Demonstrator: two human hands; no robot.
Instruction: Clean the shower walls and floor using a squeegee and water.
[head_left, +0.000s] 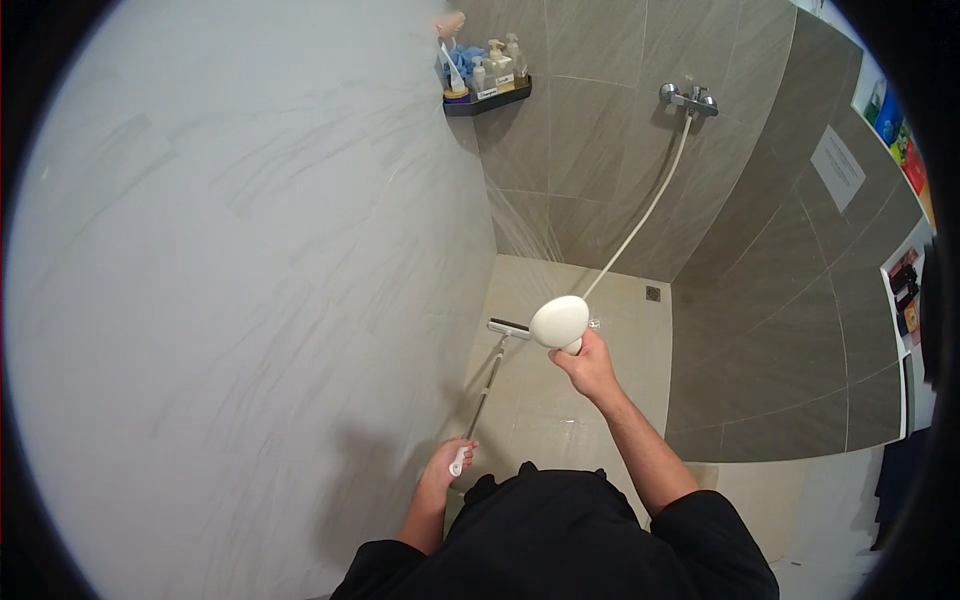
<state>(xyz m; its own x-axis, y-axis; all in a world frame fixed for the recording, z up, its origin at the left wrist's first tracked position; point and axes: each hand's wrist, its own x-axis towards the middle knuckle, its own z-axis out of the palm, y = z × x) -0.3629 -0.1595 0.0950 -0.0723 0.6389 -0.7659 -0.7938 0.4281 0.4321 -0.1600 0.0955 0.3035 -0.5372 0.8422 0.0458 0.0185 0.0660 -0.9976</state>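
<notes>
My left hand (448, 459) is closed around the white handle end of a squeegee (486, 390) with a long metal pole. Its wide head, white with a dark strip, is low down by the left wall, over the pale tiled floor (540, 435). My right hand (589, 364) grips a white handheld shower head (559, 322) by its neck. Water sprays from it towards the far left corner and the marbled wall (262, 262). A pale hose (645, 214) runs from the shower head up to the chrome mixer tap (688, 100) on the far wall.
A dark corner shelf (491, 101) holds pump bottles, a tube and a blue bath puff. A square floor drain (653, 293) lies near the far right corner. On the right, a dark tiled partition (780, 300) carries a sheet of paper (838, 169) with writing; packages and small items stand in niches beyond.
</notes>
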